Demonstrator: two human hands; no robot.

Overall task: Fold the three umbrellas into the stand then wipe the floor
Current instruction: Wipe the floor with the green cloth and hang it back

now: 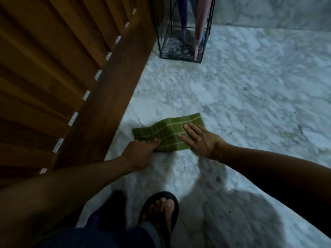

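Note:
A green checked cloth (168, 131) lies folded on the white marbled floor (250, 97) in front of me. My right hand (200, 140) rests flat on its right end, fingers straight. My left hand (141, 153) grips the cloth's near left edge with curled fingers. At the top stands a black wire umbrella stand (207, 33). In it are a folded purple umbrella (184, 20), a pink one (199, 31) and a bluish one, mostly hidden behind the pink.
A brown slatted wooden door (71, 68) runs along the left, close to the cloth and stand. My foot in a dark sandal (161, 213) is on the floor below the cloth. A grey marbled wall (268, 9) rises behind the stand.

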